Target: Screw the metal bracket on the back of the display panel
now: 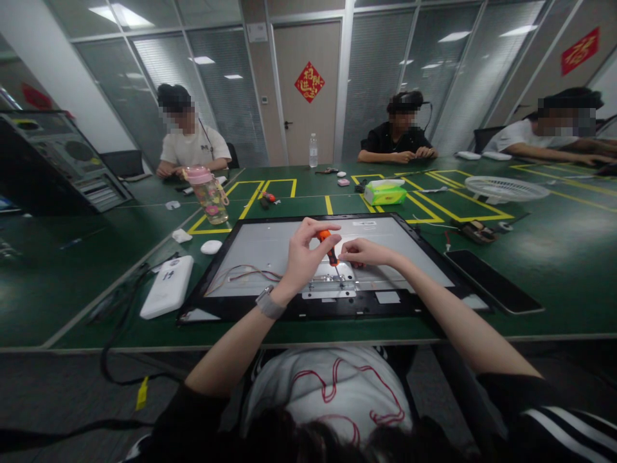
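An orange-and-black screwdriver (330, 247) stands nearly upright, slightly tilted, with the fingers of my left hand (306, 254) closed around its handle. Its shaft points down at a metal bracket (332, 286) near the front edge of a flat display panel (260, 241) with a black frame. Close beside the screwdriver, to its right, is my right hand (369, 252), its fingers curled inward over the panel. Something dark red shows under those fingers, too hidden to name. Thin coloured wires (245, 273) lie across the panel's left part.
Left of the panel lie a white power bank (167, 286) and a pink-lidded bottle (208, 196); a black phone (492, 281) lies to the right. Beyond are a green tissue pack (384, 193), a white fan grille (506, 190), and a computer case (62, 157). Several people sit across the table.
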`<state>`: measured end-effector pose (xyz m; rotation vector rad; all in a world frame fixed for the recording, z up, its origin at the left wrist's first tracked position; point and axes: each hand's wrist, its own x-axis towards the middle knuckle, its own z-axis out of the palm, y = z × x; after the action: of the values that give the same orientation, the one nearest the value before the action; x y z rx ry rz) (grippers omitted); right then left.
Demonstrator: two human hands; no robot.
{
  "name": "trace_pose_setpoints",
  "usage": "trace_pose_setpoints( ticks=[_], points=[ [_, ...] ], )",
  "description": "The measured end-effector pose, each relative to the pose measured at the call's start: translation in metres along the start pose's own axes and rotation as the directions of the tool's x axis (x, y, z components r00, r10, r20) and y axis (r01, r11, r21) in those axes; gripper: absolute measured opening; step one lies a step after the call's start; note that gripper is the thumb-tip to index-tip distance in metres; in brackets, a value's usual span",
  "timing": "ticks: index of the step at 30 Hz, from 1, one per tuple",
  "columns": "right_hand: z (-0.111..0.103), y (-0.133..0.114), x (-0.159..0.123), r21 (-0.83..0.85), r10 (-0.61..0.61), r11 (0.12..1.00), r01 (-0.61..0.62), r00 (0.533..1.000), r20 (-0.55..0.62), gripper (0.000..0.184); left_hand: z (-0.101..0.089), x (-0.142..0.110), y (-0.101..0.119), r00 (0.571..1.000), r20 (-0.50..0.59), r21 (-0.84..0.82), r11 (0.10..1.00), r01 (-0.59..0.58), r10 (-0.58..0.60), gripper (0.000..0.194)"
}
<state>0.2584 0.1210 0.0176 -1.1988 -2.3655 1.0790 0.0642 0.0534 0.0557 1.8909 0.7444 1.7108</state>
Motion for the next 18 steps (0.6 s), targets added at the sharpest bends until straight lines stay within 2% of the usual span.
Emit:
trace_pose_setpoints(
  ticks=[5, 11, 18],
  points=[
    [0.0000, 0.0035, 0.0014, -0.014, -0.019, 1.000, 0.019, 1.000, 0.008, 0.039, 0.0000, 0.0000, 0.0009, 1.000, 0.008, 0.009, 1.000, 0.019, -0.019, 0.014],
    [0.0008, 0.0014, 0.0007, -0.008, 0.014, 1.000, -0.014, 1.000, 0.005, 0.039, -0.0013, -0.0003, 0.0021, 0.994, 0.076, -0.109, 0.991, 0.082, -0.074, 0.025],
    [0.0007, -0.0027, -0.0005, -0.007, 0.020, 1.000, -0.020, 1.000, -0.005, 0.040, -0.0015, 0.0002, 0.0031, 0.999, 0.043, 0.010, 1.000, 0.027, -0.028, 0.021]
  ],
)
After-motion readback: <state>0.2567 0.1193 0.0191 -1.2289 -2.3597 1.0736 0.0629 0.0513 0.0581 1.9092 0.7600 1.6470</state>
